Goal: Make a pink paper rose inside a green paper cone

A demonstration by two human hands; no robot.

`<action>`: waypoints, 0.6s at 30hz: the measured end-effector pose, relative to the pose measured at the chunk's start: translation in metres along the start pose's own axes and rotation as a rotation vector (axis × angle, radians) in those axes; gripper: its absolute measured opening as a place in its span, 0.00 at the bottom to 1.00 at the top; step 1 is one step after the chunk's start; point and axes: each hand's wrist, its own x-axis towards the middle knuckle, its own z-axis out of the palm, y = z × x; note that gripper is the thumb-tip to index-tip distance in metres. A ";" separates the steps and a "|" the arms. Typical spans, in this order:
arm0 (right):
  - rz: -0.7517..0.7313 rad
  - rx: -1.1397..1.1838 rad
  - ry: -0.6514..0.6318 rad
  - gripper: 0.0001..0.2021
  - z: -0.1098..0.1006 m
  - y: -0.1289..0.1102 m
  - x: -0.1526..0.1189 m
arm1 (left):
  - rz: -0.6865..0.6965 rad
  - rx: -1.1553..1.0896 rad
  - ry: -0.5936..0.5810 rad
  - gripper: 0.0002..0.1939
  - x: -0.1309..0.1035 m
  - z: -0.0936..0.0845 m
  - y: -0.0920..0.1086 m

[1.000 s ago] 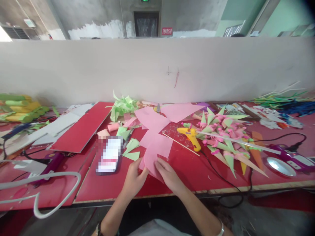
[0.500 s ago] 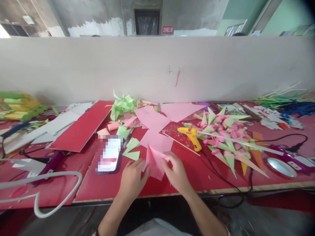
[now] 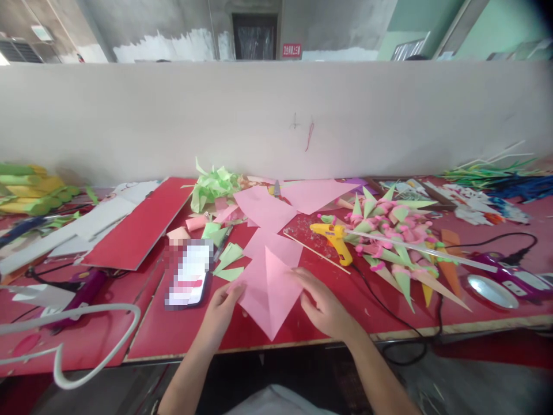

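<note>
A square pink paper sheet [image 3: 270, 300] lies opened out in front of me with one corner towards the table edge. A crease runs down its middle, and its right half looks lighter. My left hand [image 3: 222, 308] pinches the left corner between thumb and fingers. At the opposite corner my right hand [image 3: 324, 302] is closed on the paper, fingers over the top edge and thumb lower down. More pink sheets [image 3: 268, 210] lie just beyond, partly overlapped by this one. A phone [image 3: 190, 274] and cut green paper pieces [image 3: 231, 259] are left of the sheet.
To the right are a yellow glue gun [image 3: 334, 239] with a long clear stick, a thin wooden stick [image 3: 317, 251] and a heap of pink and green paper cones [image 3: 393, 230]. A red board [image 3: 140, 225] and a white looped cable [image 3: 125, 340] lie left. A low partition [image 3: 259, 121] stands behind.
The pink sheet was folded up between my hands and is now spread flat. My hands have moved apart, left hand leftward and right hand slightly rightward.
</note>
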 end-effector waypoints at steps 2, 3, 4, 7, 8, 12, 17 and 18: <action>-0.035 -0.051 -0.133 0.26 -0.005 -0.002 0.000 | -0.031 -0.032 -0.006 0.15 -0.002 -0.001 0.004; -0.027 -0.062 -0.149 0.26 -0.007 -0.003 0.001 | -0.036 -0.029 -0.019 0.16 -0.002 -0.002 0.005; -0.010 -0.069 -0.136 0.25 -0.008 -0.005 0.002 | -0.039 -0.016 -0.031 0.16 -0.003 -0.002 0.006; 0.016 -0.053 -0.042 0.13 -0.007 -0.008 0.006 | -0.036 0.038 -0.063 0.17 -0.002 -0.002 0.003; 0.016 -0.039 -0.007 0.08 -0.005 -0.009 0.007 | -0.015 0.050 -0.102 0.18 -0.002 -0.002 0.002; 0.085 0.048 0.144 0.09 0.005 -0.008 0.010 | 0.174 0.085 -0.350 0.20 -0.001 0.002 -0.002; 0.232 0.239 0.101 0.12 0.017 -0.009 0.010 | 0.124 0.193 -0.195 0.15 -0.004 0.016 -0.003; 0.243 0.267 0.081 0.11 0.019 -0.009 0.010 | 0.117 0.211 -0.130 0.15 -0.004 0.019 -0.003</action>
